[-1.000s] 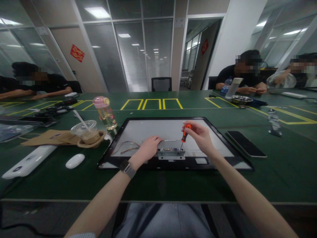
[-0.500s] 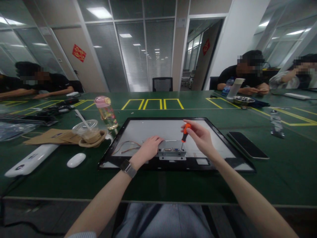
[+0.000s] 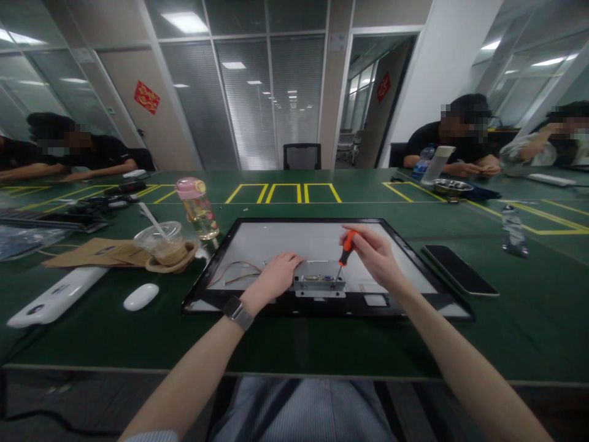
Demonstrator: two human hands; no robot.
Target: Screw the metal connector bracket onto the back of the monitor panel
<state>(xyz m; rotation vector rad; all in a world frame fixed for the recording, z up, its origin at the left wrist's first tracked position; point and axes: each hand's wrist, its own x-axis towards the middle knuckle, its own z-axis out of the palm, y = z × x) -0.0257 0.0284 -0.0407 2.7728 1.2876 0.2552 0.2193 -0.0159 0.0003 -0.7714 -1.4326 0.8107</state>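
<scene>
My right hand (image 3: 375, 255) is closed round the orange and black handle of a screwdriver (image 3: 346, 247). The shaft slants down to the right end of a metal port bracket (image 3: 317, 285), whose front carries a row of connectors. At the bracket's left end, my left hand (image 3: 275, 274) grips it with bent fingers; its fingertips are partly hidden. Under both lies a flat display panel (image 3: 257, 236) with a white back and black frame. Thin cables (image 3: 239, 273) spread over the panel left of the bracket.
Left of the panel are a white mouse (image 3: 141, 297), a plastic cup (image 3: 161, 240), a pink-lidded bottle (image 3: 197, 209) and a white elongated device (image 3: 57, 298). A black phone (image 3: 460, 270) lies to the right. Other people sit at the table's far sides.
The screwdriver handle has tilted slightly to the right, and my right hand has shifted a little and turned its fingers round it. My left hand stays on the bracket.
</scene>
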